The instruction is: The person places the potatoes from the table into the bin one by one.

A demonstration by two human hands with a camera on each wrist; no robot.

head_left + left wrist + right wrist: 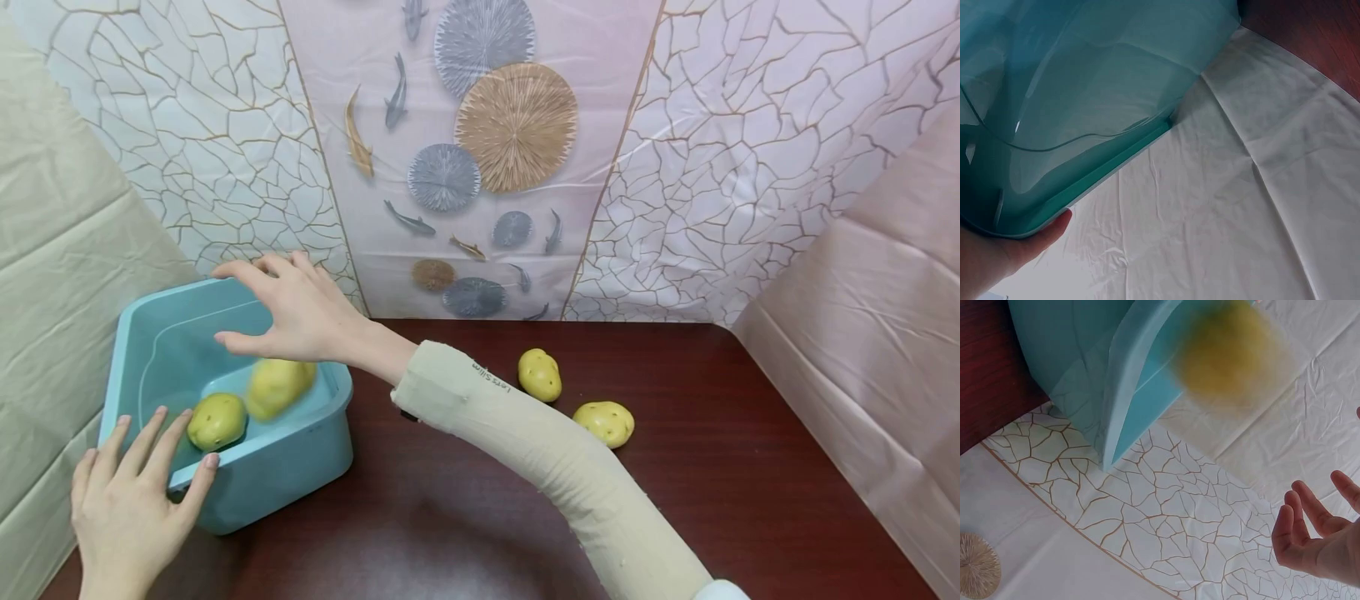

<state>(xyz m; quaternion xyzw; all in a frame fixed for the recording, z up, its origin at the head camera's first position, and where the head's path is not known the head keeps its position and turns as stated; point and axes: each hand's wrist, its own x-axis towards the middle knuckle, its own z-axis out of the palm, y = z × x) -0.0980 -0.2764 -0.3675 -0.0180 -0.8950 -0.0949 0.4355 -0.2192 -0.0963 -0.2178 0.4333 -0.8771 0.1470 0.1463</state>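
A blurred potato [277, 385] is dropping into the tub [330, 400] under the right hand [300, 312], fingers spread and released. It could bounce out; the left hand [131, 492] is steadying the rim, fingers flat.

Perhaps a staged booth: draped backdrop sheets [480, 150]

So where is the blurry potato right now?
In the head view the blurry potato is inside the blue tub, on the left, just under the open right hand.
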